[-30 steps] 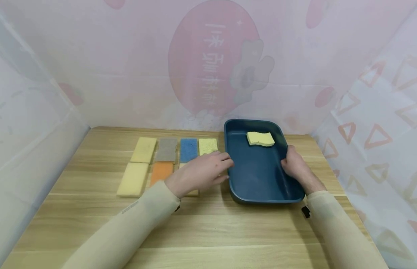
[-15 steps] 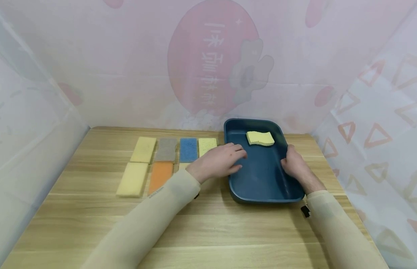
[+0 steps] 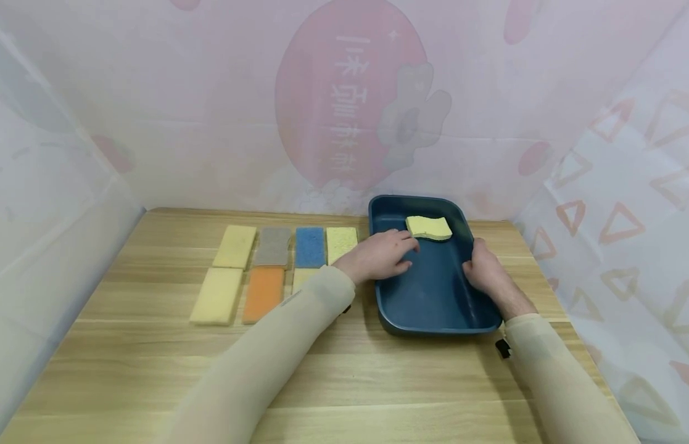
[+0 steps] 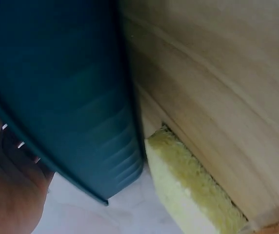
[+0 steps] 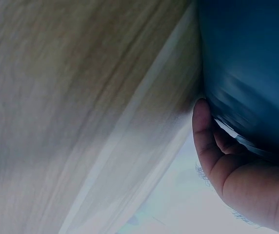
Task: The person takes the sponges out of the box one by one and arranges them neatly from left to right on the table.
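A dark blue rectangular tray (image 3: 422, 330) stands on the table, and a wavy pale-yellow sponge (image 3: 429, 227) lies inside near its far end. My left hand (image 3: 382, 254) reaches over the left rim, fingers loosely bent just short of that sponge, holding nothing. In the left wrist view, part of the left hand (image 4: 15, 187) shows past the tray's rim. My right hand (image 3: 488, 272) grips the right side of the tray, thumb over the rim. The right wrist view shows fingers (image 5: 209, 139) against the tray's outer wall (image 5: 251, 63).
Left of the tray, several sponges lie flat in two rows: yellow ones (image 3: 235, 246) (image 3: 216, 296), a grey one (image 3: 274, 246), a blue one (image 3: 309, 247), a speckled yellow one (image 3: 341, 243) and an orange one (image 3: 263, 295). My left forearm partly covers another pale sponge (image 3: 302, 279). Printed curtains surround the table.
My left hand has moved right from beside the tray's left rim to over its inside, close to the wavy sponge. The right hand and the tray have stayed in place.
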A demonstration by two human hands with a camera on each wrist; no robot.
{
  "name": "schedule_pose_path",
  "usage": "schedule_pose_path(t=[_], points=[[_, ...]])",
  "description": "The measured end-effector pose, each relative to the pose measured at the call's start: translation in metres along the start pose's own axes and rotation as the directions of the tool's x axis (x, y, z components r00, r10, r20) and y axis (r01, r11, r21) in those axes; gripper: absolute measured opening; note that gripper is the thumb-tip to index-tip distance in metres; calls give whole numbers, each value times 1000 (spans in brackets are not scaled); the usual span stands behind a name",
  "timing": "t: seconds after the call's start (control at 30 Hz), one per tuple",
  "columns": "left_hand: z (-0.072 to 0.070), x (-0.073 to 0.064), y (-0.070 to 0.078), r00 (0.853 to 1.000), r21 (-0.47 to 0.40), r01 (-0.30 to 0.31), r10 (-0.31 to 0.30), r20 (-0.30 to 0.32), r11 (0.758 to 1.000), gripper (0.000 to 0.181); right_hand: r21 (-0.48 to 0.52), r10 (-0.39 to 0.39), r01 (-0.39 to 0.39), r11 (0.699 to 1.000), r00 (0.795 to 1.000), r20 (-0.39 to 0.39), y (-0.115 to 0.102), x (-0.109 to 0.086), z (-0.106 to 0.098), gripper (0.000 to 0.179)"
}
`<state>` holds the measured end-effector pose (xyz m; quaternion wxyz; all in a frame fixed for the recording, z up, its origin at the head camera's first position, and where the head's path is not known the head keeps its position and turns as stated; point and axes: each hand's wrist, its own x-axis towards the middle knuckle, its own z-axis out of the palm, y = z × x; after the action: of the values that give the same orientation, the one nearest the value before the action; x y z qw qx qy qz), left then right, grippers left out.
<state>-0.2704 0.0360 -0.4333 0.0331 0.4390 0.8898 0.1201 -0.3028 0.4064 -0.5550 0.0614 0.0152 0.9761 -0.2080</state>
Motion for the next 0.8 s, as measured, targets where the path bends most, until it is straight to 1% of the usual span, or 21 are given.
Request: schedule_pose_path(t=[0.13,0.23,0.37,0.47,0.5,0.57,0.67,0.7,0.73,0.8], points=[[5,11,-5,999,-12,33,-33,16,999,40,1,-21,21,1000,1000,-3,5,3,2,77],[8,19,-9,999,-14,45,-44,26,999,43,7,-8,8,1000,1000,1,-1,-1,-1,78],[10,29,-14,998,5,48,-48,31,999,47,10,11,-12,1000,1000,7,-26,-18,-13,77],[11,36,-18,998,46,53,-55,37,998,51,10,21,-21,1000,1000,5,-42,-30,-21,75],[18,42,-25,998,56,55,-57,34,997,55,20,23,-23,1000,1000,14,-44,-32,-23,76],[18,45,-26,995,96,67,-73,63,993,61,18,29,-29,999,1000,-6,-38,-28,-18,76],[19,48,-28,987,159,81,-101,126,984,71,22,19,-19,1000,1000,8,-21,-17,-12,78],[18,48,-27,984,176,82,-108,142,981,75,22,13,-13,1000,1000,0,-14,-12,-9,78],[11,45,-22,979,200,84,-118,169,976,76,19,8,-8,1000,1000,-10,-6,-7,-6,78],[12,47,-21,972,231,87,-134,194,969,79,18,-10,10,1000,1000,-7,6,0,-3,78]])
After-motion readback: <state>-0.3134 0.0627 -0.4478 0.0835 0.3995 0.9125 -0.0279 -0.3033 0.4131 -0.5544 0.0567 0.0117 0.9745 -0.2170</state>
